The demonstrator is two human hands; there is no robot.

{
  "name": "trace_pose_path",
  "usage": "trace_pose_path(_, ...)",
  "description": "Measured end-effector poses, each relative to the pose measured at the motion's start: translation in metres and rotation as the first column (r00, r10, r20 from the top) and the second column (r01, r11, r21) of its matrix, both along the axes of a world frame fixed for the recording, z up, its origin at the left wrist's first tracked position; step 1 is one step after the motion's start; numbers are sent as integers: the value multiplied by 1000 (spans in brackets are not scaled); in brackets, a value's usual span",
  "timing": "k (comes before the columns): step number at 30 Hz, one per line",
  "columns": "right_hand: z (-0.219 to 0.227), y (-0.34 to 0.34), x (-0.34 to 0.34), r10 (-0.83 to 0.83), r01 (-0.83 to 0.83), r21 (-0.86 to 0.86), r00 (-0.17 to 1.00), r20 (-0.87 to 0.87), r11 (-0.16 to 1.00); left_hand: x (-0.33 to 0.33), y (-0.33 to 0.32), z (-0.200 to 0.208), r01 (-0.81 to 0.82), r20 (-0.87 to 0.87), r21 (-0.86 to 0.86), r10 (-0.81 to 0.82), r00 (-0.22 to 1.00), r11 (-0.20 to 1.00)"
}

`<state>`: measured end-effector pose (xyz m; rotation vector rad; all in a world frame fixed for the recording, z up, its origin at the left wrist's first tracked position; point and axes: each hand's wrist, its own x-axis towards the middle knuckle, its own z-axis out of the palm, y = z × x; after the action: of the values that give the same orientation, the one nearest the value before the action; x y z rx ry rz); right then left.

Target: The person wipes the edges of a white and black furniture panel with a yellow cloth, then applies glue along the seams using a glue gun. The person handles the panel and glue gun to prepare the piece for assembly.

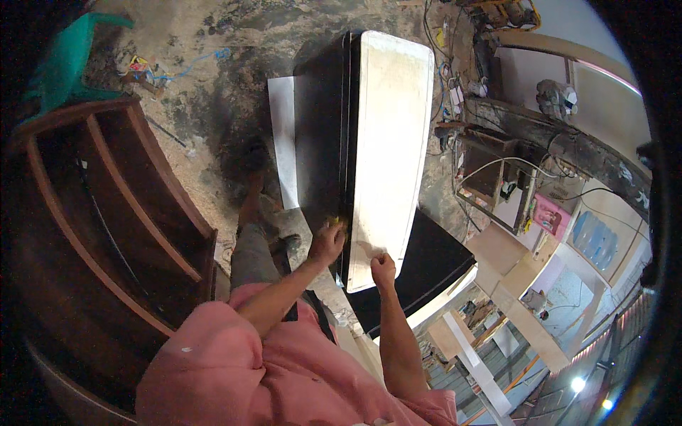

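A long piece with a white, round-cornered top (391, 149) and black covered sides (320, 135) stands in front of me. My left hand (328, 243) is closed at its black left edge, near the close end. A small yellowish bit shows at those fingers, too small to name. On the near right part of the white top, my right hand (383, 270) is curled, with thumb and fingers together. Whatever it may pinch is hidden. A dark seam runs along the left edge of the white top, between the two hands.
Another black-covered piece (426, 266) lies low to the right. A white sheet (284, 142) sits against the black side. On the left is a brown wooden shelf unit (153, 181), with a green plastic chair (67, 64) behind. Boards (515, 323), cables and a cluttered bench (490, 170) fill the right.
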<state>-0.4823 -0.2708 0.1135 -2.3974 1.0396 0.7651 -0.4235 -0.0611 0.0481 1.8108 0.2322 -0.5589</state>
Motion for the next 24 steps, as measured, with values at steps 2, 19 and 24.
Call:
trace_pose_path(2, 3, -1, 4, 65, -65, -4, 997, -53, 998, -19, -4, 0, -42, 20, -9, 42, 999, 999)
trace_pose_path(19, -22, -17, -68, -136, -136, 486, 865, 484, 863, -70, -60, -43, -366, 392, 144, 286, 874, 919)
trace_pose_path(24, -18, -19, -117, 17, -238, 435, 890, 455, 869, -284, -70, -21, 740, 134, 195, -765, 630, 644)
